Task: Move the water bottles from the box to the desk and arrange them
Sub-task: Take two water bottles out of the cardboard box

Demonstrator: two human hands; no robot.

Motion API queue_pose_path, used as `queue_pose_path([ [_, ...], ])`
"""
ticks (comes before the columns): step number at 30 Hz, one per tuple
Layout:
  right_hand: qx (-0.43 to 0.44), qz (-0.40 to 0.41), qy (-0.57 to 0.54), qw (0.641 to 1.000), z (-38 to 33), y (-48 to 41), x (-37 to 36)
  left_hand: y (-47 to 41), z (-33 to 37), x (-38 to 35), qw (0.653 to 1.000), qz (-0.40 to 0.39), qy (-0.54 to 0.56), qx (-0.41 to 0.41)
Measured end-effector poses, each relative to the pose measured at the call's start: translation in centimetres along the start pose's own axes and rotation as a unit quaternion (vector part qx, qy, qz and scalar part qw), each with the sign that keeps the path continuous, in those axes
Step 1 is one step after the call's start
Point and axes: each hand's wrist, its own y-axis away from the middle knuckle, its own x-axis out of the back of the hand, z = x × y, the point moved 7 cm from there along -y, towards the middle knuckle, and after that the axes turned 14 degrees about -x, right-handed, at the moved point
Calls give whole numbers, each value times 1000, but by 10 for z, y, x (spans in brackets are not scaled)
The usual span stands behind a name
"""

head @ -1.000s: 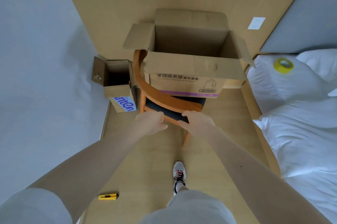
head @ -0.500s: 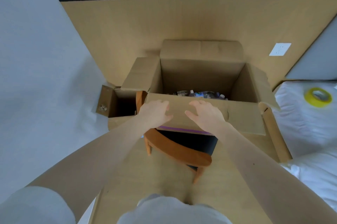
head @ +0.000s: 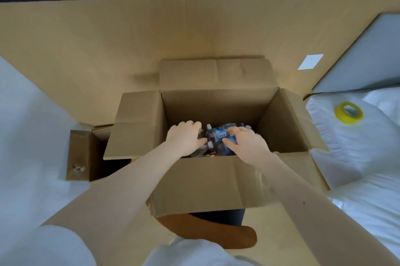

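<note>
Now both arms are down inside the box (head: 216, 105), where half a second back the hands only rested on its near flap. The right grip (head: 249, 146) curls thumb and fingers round a blue-labelled one of the water bottles (head: 218, 135), which lie heaped at the bottom. The left grip (head: 186, 138) bends over the caps beside it; through the blur I cannot tell whether it holds anything. First lift looks close, with nothing out yet and no tabletop in view.
</note>
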Motion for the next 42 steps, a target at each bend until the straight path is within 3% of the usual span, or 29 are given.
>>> queue_pose_path([
  [13,-100,-81,-8,992,32,-63,-30,-73,-36,-48,995,-61,81,-14],
  [21,-97,-122,-9,988,66,-113,-49,-95,-41,-75,988,-62,134,44],
  [32,-76,-192,88,975,98,-166,-92,-140,-36,-129,972,-158,155,77],
  [42,-24,-223,166,960,102,-210,-139,-199,-52,-170,973,-177,140,54],
])
